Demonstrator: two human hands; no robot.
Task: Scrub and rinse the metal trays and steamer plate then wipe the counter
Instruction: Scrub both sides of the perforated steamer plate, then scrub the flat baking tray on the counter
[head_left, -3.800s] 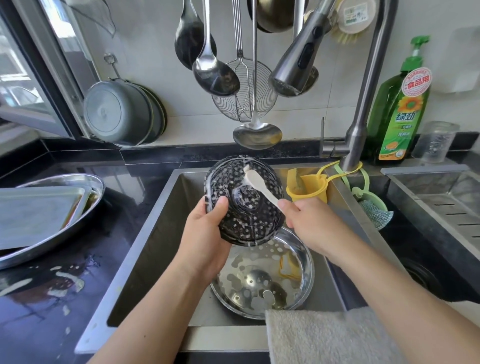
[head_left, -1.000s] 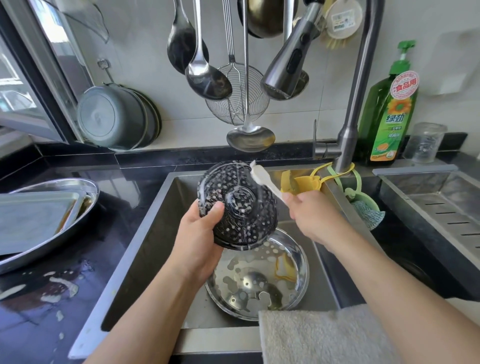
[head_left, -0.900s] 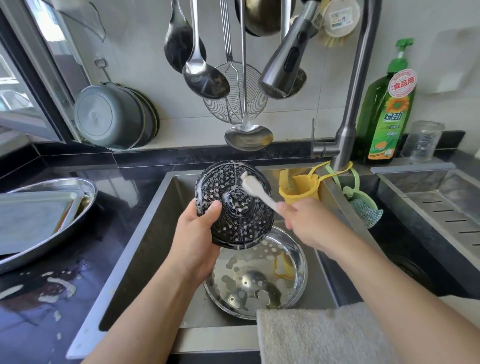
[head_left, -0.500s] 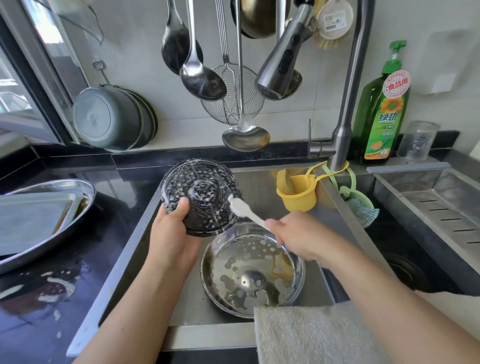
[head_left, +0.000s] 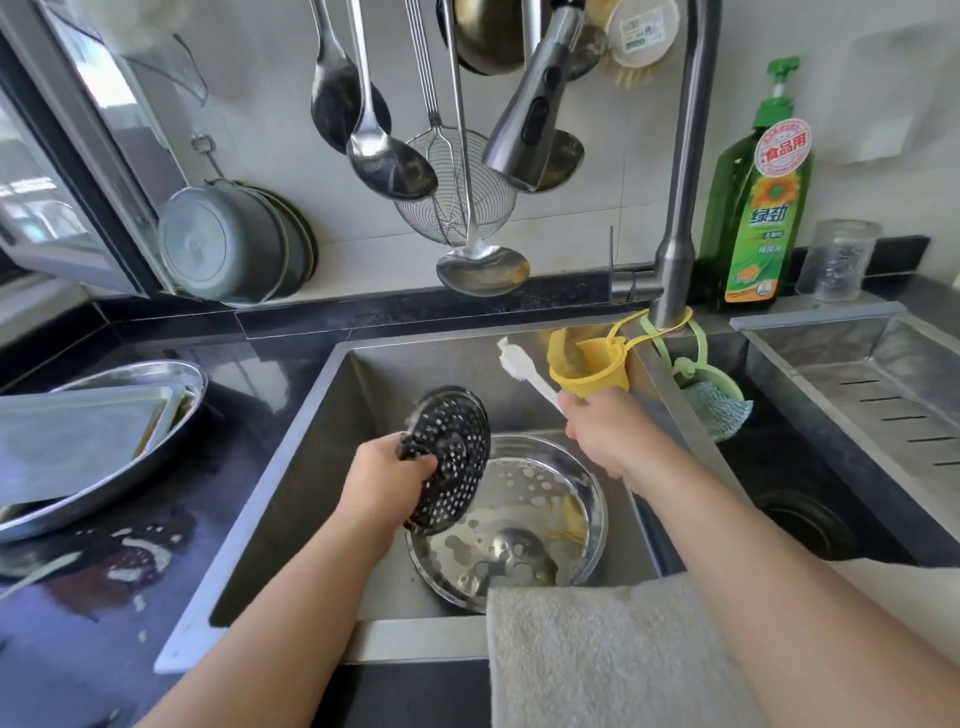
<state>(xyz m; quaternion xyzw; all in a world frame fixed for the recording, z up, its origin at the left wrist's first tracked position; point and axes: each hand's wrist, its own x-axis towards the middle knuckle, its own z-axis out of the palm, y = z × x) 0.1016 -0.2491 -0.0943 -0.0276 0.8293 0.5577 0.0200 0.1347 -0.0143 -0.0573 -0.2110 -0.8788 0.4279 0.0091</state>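
My left hand (head_left: 382, 480) grips the one black perforated steamer plate (head_left: 451, 457) by its edge, tilted over the sink (head_left: 291, 483). My right hand (head_left: 602, 431) is closed round a white brush (head_left: 524, 370), raised clear of the plate. One round metal tray (head_left: 519, 525) lies in the sink beneath; two more trays (head_left: 93, 441) sit stacked on the tabletop (head_left: 78, 623) left of it.

The sink (head_left: 322, 467) sits in the counter (head_left: 249, 364); a bowl (head_left: 587, 551) lies in it; a towel (head_left: 597, 654) drapes over its front edge; trays (head_left: 78, 441) rest on the counter to its left; a soap bottle (head_left: 753, 218) stands behind to the right, beside the tap (head_left: 675, 249).
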